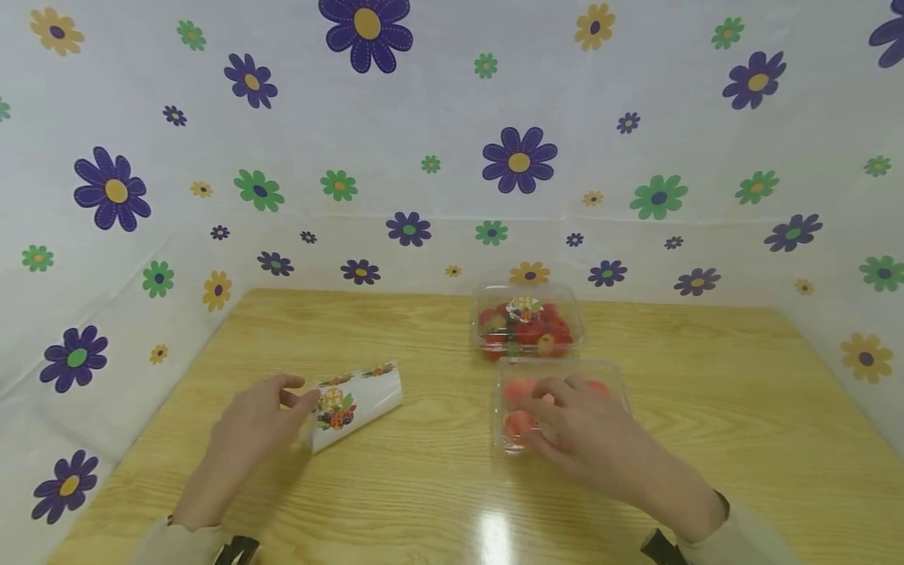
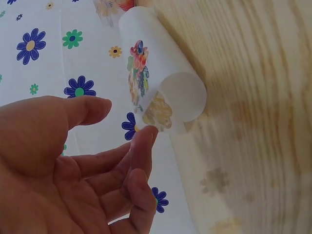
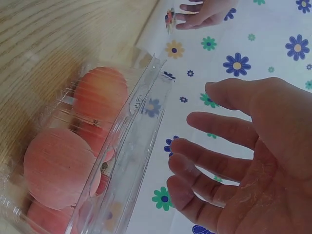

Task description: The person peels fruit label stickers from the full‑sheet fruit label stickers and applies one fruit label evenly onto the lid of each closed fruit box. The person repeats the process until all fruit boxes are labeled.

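Note:
Fruit-printed labels show on a curled white sheet [image 1: 374,399] on the left of the table. My left hand [image 1: 250,431] is at its left edge. In the left wrist view, one fingertip [image 2: 146,134] meets the lower corner of a fruit label [image 2: 139,73], while the thumb stands apart from it. On the right, a lidded clear plastic box [image 1: 614,377] holds several pink-orange peaches [image 3: 61,165]. My right hand [image 1: 593,443] hovers over this box, hiding part of it; its fingers are loosely bent and spread, with nothing between them.
Just behind the peach box stands a second clear box [image 1: 575,314] of red fruit [image 1: 530,333], a fruit label [image 1: 525,309] on its lid. A flower-printed white cloth [image 1: 424,118] walls the wooden table [image 1: 402,494] at the back and sides.

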A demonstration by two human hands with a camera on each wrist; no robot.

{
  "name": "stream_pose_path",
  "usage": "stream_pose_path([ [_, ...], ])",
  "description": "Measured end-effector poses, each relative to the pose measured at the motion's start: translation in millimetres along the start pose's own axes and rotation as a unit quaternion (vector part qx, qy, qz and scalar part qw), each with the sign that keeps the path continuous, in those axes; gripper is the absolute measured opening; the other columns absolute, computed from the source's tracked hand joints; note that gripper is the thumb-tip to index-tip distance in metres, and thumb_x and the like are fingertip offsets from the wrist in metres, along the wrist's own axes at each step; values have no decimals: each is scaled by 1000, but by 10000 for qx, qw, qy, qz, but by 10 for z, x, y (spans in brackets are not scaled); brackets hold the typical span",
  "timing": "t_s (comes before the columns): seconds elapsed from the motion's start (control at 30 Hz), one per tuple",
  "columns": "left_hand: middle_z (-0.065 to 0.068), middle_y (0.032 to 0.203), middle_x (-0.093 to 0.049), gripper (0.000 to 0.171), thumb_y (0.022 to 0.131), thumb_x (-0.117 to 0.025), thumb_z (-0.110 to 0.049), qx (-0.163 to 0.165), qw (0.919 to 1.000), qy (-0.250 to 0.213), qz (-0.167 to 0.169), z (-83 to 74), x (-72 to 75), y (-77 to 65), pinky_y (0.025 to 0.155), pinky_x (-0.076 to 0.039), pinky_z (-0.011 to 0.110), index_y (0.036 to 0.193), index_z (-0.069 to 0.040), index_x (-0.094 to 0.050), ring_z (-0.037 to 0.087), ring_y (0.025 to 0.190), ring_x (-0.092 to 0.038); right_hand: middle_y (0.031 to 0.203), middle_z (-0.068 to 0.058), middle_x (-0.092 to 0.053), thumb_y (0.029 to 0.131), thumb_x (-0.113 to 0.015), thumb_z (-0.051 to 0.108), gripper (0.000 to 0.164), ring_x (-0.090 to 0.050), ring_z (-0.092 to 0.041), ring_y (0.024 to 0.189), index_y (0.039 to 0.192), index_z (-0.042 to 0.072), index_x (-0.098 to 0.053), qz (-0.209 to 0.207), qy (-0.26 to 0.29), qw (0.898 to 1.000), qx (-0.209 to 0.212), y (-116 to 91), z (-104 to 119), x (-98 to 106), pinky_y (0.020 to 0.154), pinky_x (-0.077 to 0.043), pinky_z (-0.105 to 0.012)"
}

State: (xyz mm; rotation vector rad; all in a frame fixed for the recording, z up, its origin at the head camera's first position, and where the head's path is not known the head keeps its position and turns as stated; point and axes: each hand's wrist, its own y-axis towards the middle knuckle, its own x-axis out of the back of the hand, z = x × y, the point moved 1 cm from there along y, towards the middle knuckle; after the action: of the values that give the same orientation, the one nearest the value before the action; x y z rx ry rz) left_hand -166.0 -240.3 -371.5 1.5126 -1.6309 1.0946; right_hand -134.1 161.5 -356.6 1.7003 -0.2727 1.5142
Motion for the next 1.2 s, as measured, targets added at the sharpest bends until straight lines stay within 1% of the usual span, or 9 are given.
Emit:
stream_pose_path([
  [0.1, 23, 123, -70, 68, 103, -52, -54, 129, 9994, -123, 291, 42, -17, 32, 72, -57, 42, 136, 4, -60, 34, 102, -70, 103, 0, -69, 91, -77, 23, 21, -63, -17, 89, 110, 16, -75, 60, 89, 9999, -18, -6, 17, -6, 77, -55, -36],
  [0.23, 25, 126, -68, 69, 103, -51, -57, 108, 9979, -385, 514, 103, -39, 89, 84, -57, 50, 133, 3, -63, 41, 112, -66, 105, 0, -69, 92, -75, 23, 24, -63, -17, 92, 115, 14, -74, 234, 191, 9995, -88, -4, 25, -1, 78, -55, -35],
  [0.43, 22, 122, -69, 71, 96, -65, -54, 168, 9923, -976, 747, 116, -63, 140, 82, -57, 41, 135, 5, -59, 32, 108, -65, 104, 1, -68, 93, -75, 22, 19, -60, -15, 91, 110, 15, -75, 310, 343, 9989, -113, -3, 43, 7, 74, -54, -29],
  [0.57, 21, 122, -70, 67, 92, -75, -44, 214, 9876, -1312, 833, 67, -82, 129, 85, -57, 43, 135, 4, -57, 32, 109, -66, 103, 2, -67, 93, -75, 23, 19, -59, -14, 91, 110, 15, -76, 279, 361, 9989, -136, -3, 50, 5, 74, -53, -28],
  [0.7, 18, 119, -72, 50, 93, -75, -35, -7, 9874, -1468, 595, 7, -60, 73, 84, -56, 42, 126, 0, -62, 32, 109, -68, 105, 1, -69, 94, -74, 25, 19, -61, -15, 93, 110, 15, -77, 314, 307, 9989, -169, 8, 63, 13, 78, -55, -32],
  [0.83, 10, 113, -75, 39, 94, -75, -32, -535, 9854, -1612, 132, -103, -17, -14, 77, -55, 32, 119, -8, -58, 22, 103, -70, 105, 1, -70, 93, -75, 24, 17, -62, -16, 96, 108, 15, -77, 231, 316, 9992, -125, 19, 81, 16, 80, -56, -33],
  [1.03, 7, 109, -75, 46, 97, -72, -23, -1494, 9691, -1905, -478, -344, 15, -153, 76, -58, 22, 138, -15, -54, 13, 93, -72, 103, 3, -70, 92, -76, 23, 20, -61, -15, 94, 111, 15, -78, 22, 350, 9994, 44, 40, 102, 14, 78, -54, -30],
  [1.1, 5, 108, -75, 45, 97, -72, -22, -1635, 9661, -1909, -591, -413, 13, -195, 76, -58, 21, 140, -18, -57, 10, 92, -72, 102, 3, -70, 92, -76, 22, 20, -60, -15, 93, 111, 15, -78, -28, 348, 9994, 89, 51, 110, 12, 77, -54, -30],
  [1.2, 3, 106, -74, 36, 98, -72, -22, -1673, 9661, -1826, -729, -493, 4, -246, 77, -58, 21, 133, -21, -64, 6, 91, -72, 100, 4, -69, 90, -78, 20, 18, -61, -14, 93, 108, 15, -77, -184, 384, 9989, 189, 73, 115, 7, 78, -54, -29],
])
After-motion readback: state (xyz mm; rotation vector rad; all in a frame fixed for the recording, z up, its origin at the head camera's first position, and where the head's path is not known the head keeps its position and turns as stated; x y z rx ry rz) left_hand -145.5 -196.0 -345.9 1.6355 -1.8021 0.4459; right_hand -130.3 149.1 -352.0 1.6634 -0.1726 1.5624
